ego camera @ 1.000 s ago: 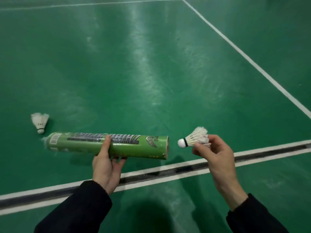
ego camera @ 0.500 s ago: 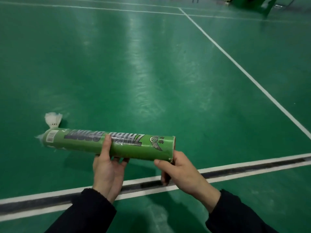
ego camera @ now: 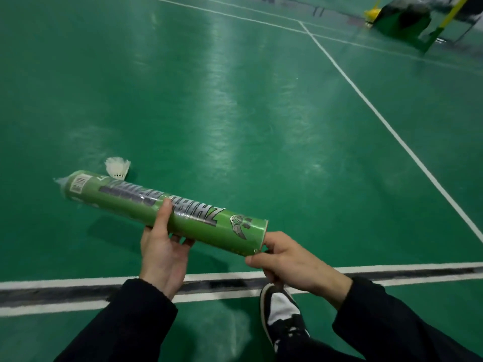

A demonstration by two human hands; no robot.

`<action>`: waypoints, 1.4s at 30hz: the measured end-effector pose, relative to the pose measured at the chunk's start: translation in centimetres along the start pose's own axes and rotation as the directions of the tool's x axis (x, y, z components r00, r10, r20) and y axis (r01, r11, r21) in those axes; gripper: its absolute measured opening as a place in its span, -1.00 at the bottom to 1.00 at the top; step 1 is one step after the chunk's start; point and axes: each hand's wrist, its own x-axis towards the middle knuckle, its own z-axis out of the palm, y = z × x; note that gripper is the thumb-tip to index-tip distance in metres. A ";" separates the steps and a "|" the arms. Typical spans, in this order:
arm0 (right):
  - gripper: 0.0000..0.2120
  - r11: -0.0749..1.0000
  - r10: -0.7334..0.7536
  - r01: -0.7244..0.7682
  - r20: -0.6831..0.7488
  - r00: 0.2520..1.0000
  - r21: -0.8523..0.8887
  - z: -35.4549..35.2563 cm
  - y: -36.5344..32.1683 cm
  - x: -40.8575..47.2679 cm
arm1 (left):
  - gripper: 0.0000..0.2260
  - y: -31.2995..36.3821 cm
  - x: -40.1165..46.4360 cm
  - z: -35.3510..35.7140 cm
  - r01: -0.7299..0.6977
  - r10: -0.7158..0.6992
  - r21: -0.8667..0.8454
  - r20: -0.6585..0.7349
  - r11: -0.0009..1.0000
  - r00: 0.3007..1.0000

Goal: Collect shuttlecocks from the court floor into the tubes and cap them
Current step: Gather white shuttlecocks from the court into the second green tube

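Note:
My left hand (ego camera: 163, 259) grips a long green shuttlecock tube (ego camera: 125, 194) around its middle and holds it nearly level above the court, far end tilted up to the left. White feathers poke out of that far end. My right hand (ego camera: 295, 262) is at the near open end, thumb under the rim and fingers curled against the opening. The shuttlecock it held is out of sight. Another white shuttlecock (ego camera: 117, 167) lies on the green floor just beyond the tube's far end.
A double white line with a dark gap (ego camera: 52, 291) crosses the floor under my arms. My black and white shoe (ego camera: 281, 314) stands on it. A white sideline (ego camera: 392, 131) runs diagonally to the right. Green and yellow equipment (ego camera: 407, 24) stands at the far top right.
My right hand carried a shuttlecock cork-first to the tube's open end; it is now out of sight and the hand rests at the rim. The view has tilted up and the tube sits more slanted.

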 end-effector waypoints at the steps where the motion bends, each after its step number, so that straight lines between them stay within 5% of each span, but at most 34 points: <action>1: -0.73 1.000 0.025 -0.025 0.021 0.999 0.017 0.4 0.2 0.7 | -0.30 0.2 0.1 -0.6 -0.009 0.008 -0.013 -0.021 1.000 1.000; 7: -0.68 0.971 -0.005 -0.042 0.196 0.981 0.234 4.7 0.9 4.3 | -0.40 2.7 0.4 -6.2 -0.105 0.095 -0.066 -0.145 0.992 0.985; 10: -0.61 0.935 -0.083 0.026 0.149 0.985 0.353 7.0 1.3 6.1 | -0.58 3.9 0.2 -8.1 -0.139 0.116 -0.113 -0.188 0.984 0.975; 19: -0.70 0.940 -0.173 0.029 0.404 0.898 0.339 7.9 0.8 11.2 | -0.55 5.1 -0.7 -8.3 -0.298 0.251 -0.082 -0.358 0.951 0.899; 25: -0.72 0.936 -0.241 0.036 0.561 0.792 0.351 5.1 1.1 14.5 | -0.84 5.3 0.4 -8.3 -0.305 0.282 0.012 -0.415 0.952 0.865; 27: -0.77 0.913 -0.254 0.081 0.403 0.879 0.399 3.1 2.2 16.4 | -0.84 5.8 0.9 -9.0 -0.318 0.280 0.001 -0.474 0.948 0.834; 29: -0.84 0.954 -0.147 0.143 -0.005 0.989 0.265 0.9 4.7 18.9 | -0.75 5.8 1.2 -9.2 -0.319 0.264 -0.011 -0.536 0.948 0.802; 31: -0.83 0.999 -0.047 0.042 -0.364 0.930 -0.022 -1.1 8.1 20.8 | -0.69 5.2 1.1 -8.7 -0.314 0.254 -0.007 -0.569 0.949 0.782; 32: -0.73 0.994 0.004 -0.048 -0.423 0.906 -0.094 -1.6 9.7 21.3 | -0.68 4.8 0.9 -8.3 -0.308 0.253 0.002 -0.575 0.951 0.778; 36: -0.52 0.948 0.124 -0.191 -0.255 0.959 -0.256 -0.8 14.2 22.0 | -0.71 4.1 0.2 -6.3 -0.316 0.270 0.018 -0.567 0.949 0.778; 39: -0.63 0.978 0.012 -0.050 -0.185 0.983 -0.202 0.1 14.5 22.5 | -0.68 4.5 0.2 -5.6 -0.340 0.307 0.044 -0.550 0.939 0.777; 42: -0.94 0.985 -0.145 0.160 -0.201 0.969 0.062 0.3 11.2 21.2 | -0.63 5.0 0.6 -6.4 -0.342 0.305 0.045 -0.568 0.939 0.764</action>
